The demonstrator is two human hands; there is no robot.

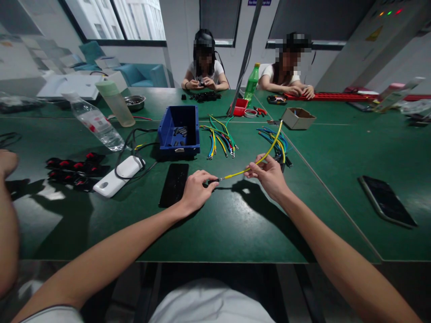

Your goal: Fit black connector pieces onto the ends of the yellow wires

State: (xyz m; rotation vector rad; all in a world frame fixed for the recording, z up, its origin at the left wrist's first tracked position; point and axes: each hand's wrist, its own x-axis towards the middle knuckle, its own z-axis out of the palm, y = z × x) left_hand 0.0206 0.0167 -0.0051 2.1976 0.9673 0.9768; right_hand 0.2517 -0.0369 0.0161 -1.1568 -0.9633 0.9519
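Observation:
Between the fingers of my right hand (pixel 266 172) is a yellow wire (pixel 274 142), its far end curving up above the table. The wire's near end, tipped with a metal terminal, meets a small black piece (pixel 213 181) pinched in my left hand (pixel 198 188). I cannot tell whether the terminal is inside the piece or only touching it. A bundle of blue, yellow and green wires (pixel 284 146) lies just behind my right hand. Farther left is a loose spread of coloured wires (pixel 220 137) with metal terminals. Small dark pieces lie in a blue bin (pixel 179 146).
A black phone (pixel 173 185) lies by my left hand, a white power bank (pixel 119 176) with cables farther left. A water bottle (pixel 96 120), black-and-red parts (pixel 76 170), a cardboard box (pixel 298 119) and another phone (pixel 387 201) are around. Two people (pixel 204 67) sit opposite; an arm (pixel 7 224) shows at left.

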